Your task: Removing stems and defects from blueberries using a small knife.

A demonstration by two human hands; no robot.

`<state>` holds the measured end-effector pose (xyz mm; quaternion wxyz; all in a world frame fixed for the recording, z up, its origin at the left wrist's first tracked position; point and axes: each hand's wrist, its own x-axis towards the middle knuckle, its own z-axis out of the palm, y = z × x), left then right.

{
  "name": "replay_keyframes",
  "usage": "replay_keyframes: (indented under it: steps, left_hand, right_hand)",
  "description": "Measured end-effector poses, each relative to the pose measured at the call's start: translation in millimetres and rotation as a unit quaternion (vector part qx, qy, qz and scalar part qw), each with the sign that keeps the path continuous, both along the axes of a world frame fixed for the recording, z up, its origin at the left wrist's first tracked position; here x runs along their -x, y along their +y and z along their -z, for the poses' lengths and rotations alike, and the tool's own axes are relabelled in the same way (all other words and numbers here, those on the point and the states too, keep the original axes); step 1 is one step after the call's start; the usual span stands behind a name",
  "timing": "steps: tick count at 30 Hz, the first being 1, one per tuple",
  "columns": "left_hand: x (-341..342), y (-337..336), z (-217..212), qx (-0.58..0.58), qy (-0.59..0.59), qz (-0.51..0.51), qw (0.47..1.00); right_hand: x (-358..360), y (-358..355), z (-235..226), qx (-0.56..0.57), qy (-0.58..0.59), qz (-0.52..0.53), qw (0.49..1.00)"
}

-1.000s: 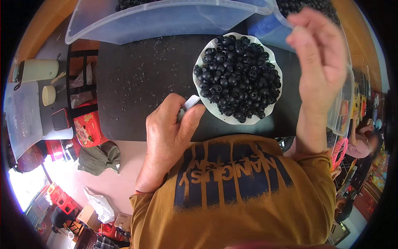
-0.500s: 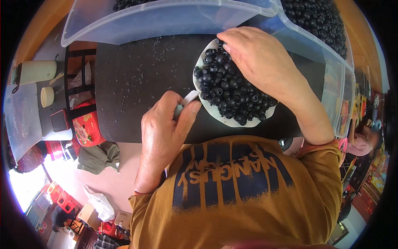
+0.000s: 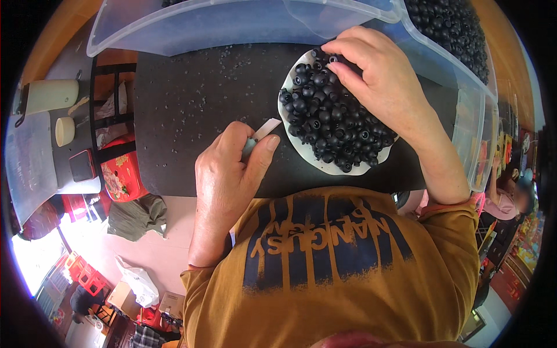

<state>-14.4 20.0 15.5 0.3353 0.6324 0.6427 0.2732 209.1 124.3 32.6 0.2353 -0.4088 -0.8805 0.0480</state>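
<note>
A white plate with a wavy rim (image 3: 325, 167) stands on the dark table, heaped with small round hollow black plastic parts (image 3: 331, 116). My right hand (image 3: 383, 75) arches over the far right of the heap. Its thumb and forefinger close around one small black part (image 3: 333, 58) at the plate's far edge. Left of the plate, my left hand (image 3: 229, 159) is wrapped around a small knife (image 3: 267, 128) with a pale flat blade and a grey-green handle. The blade tip points up toward the plate's left rim, a little apart from it.
Clear plastic bins (image 3: 243, 26) border the table's far side; the right one holds many black parts (image 3: 449, 35). Tiny dark crumbs lie scattered on the table (image 3: 191, 122). At the left are a phone (image 3: 83, 166), a cup (image 3: 65, 131) and a red flowered container (image 3: 123, 174). Another person sits far right.
My right hand has lifted its fingers off the heap to a pinch at the far edge. The knife tip has come away from the plate's rim. The view has shifted slightly.
</note>
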Motion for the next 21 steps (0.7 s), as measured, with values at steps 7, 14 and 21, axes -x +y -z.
replay_keyframes:
  steps: [7,14,21]
  left_hand:
    - [-12.0,5.8,-20.0,0.003,-0.138,-0.004,0.990]
    - [-29.4,12.0,-22.2,-0.043,-0.250,0.000,0.967]
    - [-43.2,15.4,-27.5,-0.122,-0.272,0.106,0.948]
  right_hand:
    - [3.1,-25.7,-9.4,0.103,0.185,0.019,0.977]
    - [-2.9,-51.0,-27.1,0.425,0.502,0.030,0.752]
    - [3.3,-74.9,-27.4,0.572,0.645,-0.027,0.506]
